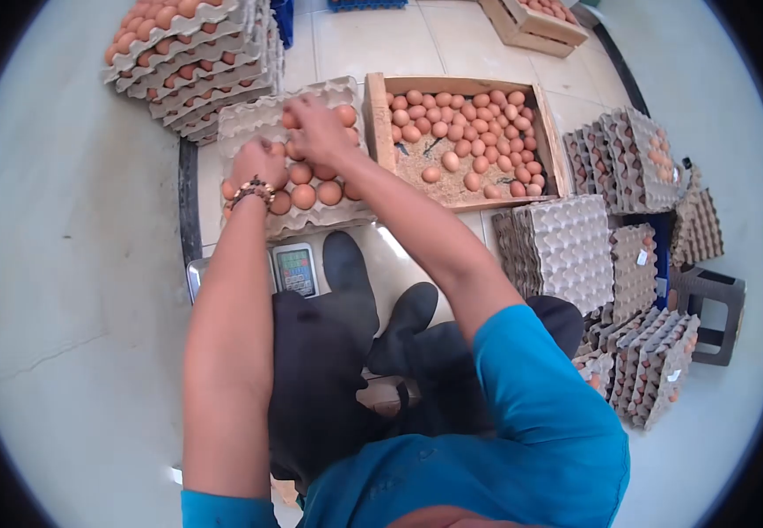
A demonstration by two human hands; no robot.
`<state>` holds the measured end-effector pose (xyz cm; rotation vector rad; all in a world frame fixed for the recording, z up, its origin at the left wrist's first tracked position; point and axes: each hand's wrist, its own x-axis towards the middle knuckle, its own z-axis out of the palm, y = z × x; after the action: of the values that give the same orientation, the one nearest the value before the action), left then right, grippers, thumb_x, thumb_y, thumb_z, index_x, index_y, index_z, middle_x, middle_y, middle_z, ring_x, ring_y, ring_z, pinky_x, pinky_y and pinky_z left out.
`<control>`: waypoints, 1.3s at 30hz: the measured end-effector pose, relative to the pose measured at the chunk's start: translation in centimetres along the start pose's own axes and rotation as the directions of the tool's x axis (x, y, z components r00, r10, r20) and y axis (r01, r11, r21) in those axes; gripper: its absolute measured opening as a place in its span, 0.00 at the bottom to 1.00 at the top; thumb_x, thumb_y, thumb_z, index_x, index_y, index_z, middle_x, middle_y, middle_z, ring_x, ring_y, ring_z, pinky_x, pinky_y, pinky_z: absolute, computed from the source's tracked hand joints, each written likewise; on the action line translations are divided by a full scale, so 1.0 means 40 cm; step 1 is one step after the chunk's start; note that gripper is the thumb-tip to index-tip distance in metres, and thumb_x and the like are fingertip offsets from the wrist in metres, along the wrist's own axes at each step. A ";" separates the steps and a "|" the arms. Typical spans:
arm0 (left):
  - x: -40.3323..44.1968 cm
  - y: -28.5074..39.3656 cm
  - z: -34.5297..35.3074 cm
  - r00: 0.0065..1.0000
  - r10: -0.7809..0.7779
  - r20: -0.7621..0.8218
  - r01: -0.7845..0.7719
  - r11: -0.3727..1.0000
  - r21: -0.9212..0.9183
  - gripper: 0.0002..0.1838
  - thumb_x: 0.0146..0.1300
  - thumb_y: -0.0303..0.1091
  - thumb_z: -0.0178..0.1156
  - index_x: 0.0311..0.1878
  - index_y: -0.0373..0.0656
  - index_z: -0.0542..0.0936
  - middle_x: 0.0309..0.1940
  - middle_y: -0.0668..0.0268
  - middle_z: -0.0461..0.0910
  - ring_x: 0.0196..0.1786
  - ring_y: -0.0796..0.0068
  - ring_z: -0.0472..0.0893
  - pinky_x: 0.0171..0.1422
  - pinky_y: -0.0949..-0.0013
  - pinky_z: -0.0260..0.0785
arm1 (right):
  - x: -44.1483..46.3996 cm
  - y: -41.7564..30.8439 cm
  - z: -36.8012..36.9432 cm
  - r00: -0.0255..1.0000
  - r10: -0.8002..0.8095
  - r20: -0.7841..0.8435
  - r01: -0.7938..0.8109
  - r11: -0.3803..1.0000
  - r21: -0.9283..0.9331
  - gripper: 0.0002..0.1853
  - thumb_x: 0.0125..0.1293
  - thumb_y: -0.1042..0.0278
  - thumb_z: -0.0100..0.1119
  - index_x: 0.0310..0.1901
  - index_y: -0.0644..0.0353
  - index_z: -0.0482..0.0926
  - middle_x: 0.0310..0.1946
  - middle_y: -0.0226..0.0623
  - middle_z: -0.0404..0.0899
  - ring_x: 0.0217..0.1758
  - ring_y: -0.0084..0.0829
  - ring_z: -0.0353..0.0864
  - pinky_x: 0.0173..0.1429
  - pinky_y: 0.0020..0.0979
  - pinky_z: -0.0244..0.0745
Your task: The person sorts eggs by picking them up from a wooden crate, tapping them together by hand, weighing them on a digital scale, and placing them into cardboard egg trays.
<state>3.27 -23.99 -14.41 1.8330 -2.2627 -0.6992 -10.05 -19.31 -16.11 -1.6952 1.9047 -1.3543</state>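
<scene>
A grey pulp egg tray (pixel 340 91) lies on the floor in front of me, partly filled with brown eggs (pixel 303 194). My right hand (pixel 318 134) reaches over its far rows, its fingers closed around an egg (pixel 291 119). Close beside it, my left hand (pixel 258 165), with a beaded bracelet (pixel 254 190) at the wrist, is bent down over the tray's left side. Its fingers are curled, and whatever is under them is hidden. To the right of the tray stands a wooden crate (pixel 460 84) holding many loose eggs on husk-like bedding.
Stacked egg-filled trays (pixel 210 66) rise at the far left. More tray stacks (pixel 575 251) stand on the right, near a grey stool (pixel 724 308). A scale with a display (pixel 295 269) sits by my boots (pixel 346 264). Another wooden crate (pixel 531 31) lies farther back.
</scene>
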 end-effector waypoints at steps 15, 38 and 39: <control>0.005 -0.067 0.003 0.993 0.106 -0.057 -0.106 0.994 0.006 0.19 0.57 0.38 0.61 0.51 0.45 0.82 0.45 0.55 0.86 0.51 0.56 0.85 0.56 0.58 0.76 | -0.201 0.423 -0.246 0.680 0.404 -0.612 -0.302 0.915 0.268 0.10 0.56 0.72 0.62 0.39 0.67 0.80 0.41 0.49 0.80 0.42 0.48 0.81 0.48 0.40 0.79; 0.030 -0.203 -0.050 0.977 0.178 -0.119 -0.161 0.977 0.137 0.18 0.60 0.34 0.59 0.53 0.41 0.80 0.43 0.58 0.84 0.37 0.67 0.82 0.46 0.64 0.75 | -0.425 0.848 -0.792 0.414 0.870 -0.268 -0.780 0.188 -0.597 0.32 0.50 0.55 0.70 0.59 0.50 0.77 0.57 0.34 0.81 0.62 0.35 0.79 0.66 0.39 0.73; 0.030 -0.203 -0.051 0.977 0.177 -0.118 -0.161 0.978 0.132 0.17 0.60 0.34 0.59 0.53 0.41 0.80 0.43 0.58 0.84 0.37 0.68 0.82 0.45 0.64 0.76 | -0.424 0.850 -0.797 0.414 0.869 -0.270 -0.770 0.176 -0.614 0.32 0.47 0.53 0.72 0.57 0.49 0.79 0.56 0.31 0.83 0.60 0.33 0.81 0.65 0.39 0.74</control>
<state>10.97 -26.87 -16.40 1.6549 -2.3865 -0.4105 -49.63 6.53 -31.16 -0.4811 2.7214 -0.0434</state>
